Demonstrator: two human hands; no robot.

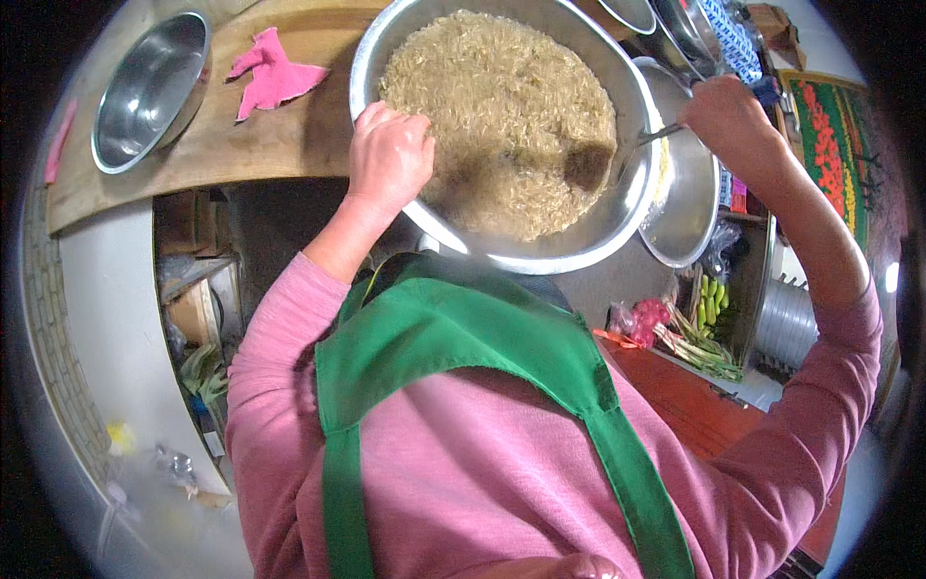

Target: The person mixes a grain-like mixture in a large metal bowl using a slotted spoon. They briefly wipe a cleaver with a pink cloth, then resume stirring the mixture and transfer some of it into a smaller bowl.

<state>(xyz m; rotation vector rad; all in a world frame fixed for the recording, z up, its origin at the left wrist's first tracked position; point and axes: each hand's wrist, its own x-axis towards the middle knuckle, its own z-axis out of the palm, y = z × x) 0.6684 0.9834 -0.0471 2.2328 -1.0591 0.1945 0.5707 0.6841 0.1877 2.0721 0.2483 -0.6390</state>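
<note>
In front of me is a large metal bowl (628,224) filled with pale, translucent, shredded or noodle-like food (499,94). My left hand (391,155) grips the bowl's left rim, the fingers curled over it. My right hand (727,116), raised beyond the bowl's right rim, is closed around the handle of a metal utensil (662,134). The utensil's shaft slants down to the left into the bowl; what its end looks like is blurred by shadow. A second metal bowl (684,210) with yellowish bits along its inside stands to the right, partly under the large bowl.
An oval-looking metal basin (152,94) and a pink cloth (278,76) lie on the wooden table (239,155) at left. More bowls (684,32) crowd the upper right. Scallions (698,347), green vegetables (712,298) and a pink plastic bag (647,322) are low at right.
</note>
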